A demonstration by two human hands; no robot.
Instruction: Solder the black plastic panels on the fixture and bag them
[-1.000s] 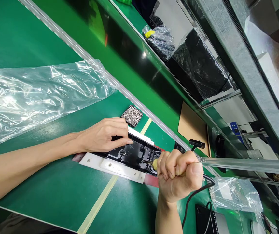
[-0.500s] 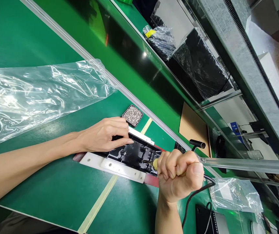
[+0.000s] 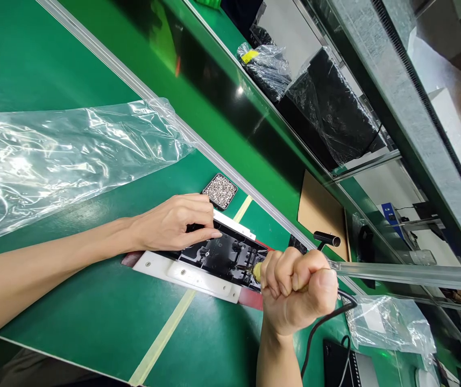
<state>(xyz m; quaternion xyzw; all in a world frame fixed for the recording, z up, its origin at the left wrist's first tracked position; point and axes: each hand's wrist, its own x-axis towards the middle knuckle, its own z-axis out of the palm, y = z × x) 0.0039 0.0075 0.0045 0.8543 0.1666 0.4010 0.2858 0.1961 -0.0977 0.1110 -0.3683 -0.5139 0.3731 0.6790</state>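
The black part [image 3: 218,252] lay in a white frame [image 3: 185,275] near the bench [image 3: 93,312] edge, with bare green room in front. The left hand [image 3: 174,223] pressed down on it, fingers flat. The right hand [image 3: 295,293] was wrapped tight around a corded tool [image 3: 256,270] touching it

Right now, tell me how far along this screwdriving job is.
Done: the black plastic housing is seated in the white fixture plate. In hand: the left hand steadies the housing while the right hand presses a corded electric screwdriver into its right end. How many screws are left cannot be told; the small black tray of screws holds plenty.
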